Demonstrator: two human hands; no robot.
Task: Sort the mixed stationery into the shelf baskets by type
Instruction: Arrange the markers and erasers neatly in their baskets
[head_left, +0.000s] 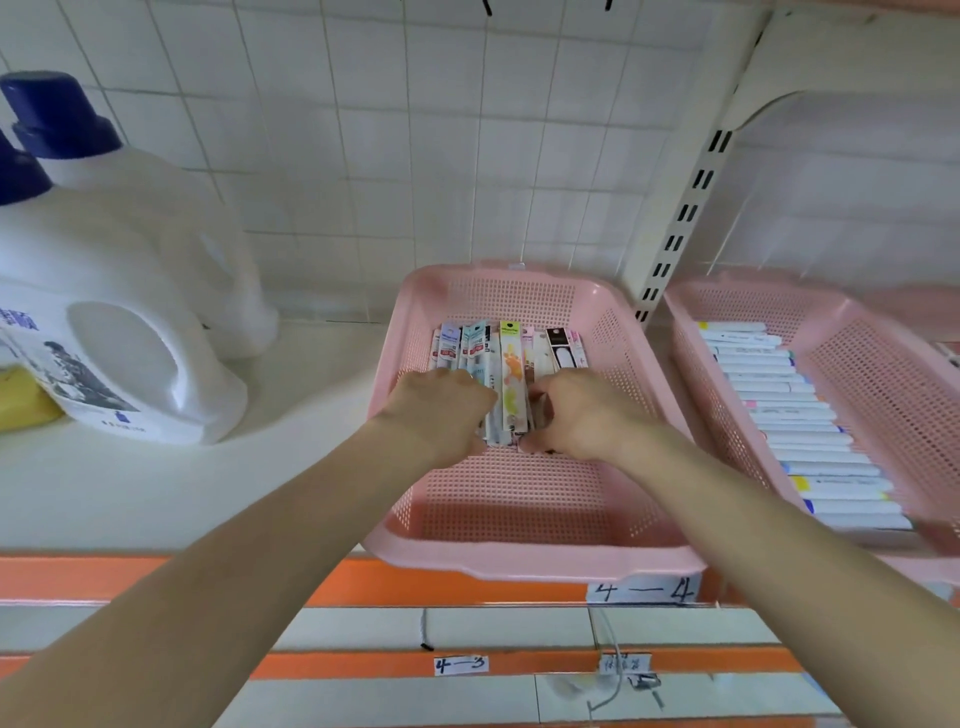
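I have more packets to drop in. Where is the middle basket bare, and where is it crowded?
Bare: the near floor of the basket, from its front rim up to the left hand and right hand. There is also a thin strip between the packets and the back wall. Crowded: mid-floor, where both hands hold the packets.

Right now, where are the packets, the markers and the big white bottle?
packets (510, 361): head view, on the middle of the yellow-topped packet.
markers (784, 413): head view, on a white barrel mid-row.
white bottle (156, 249): head view, on its body below the blue cap.
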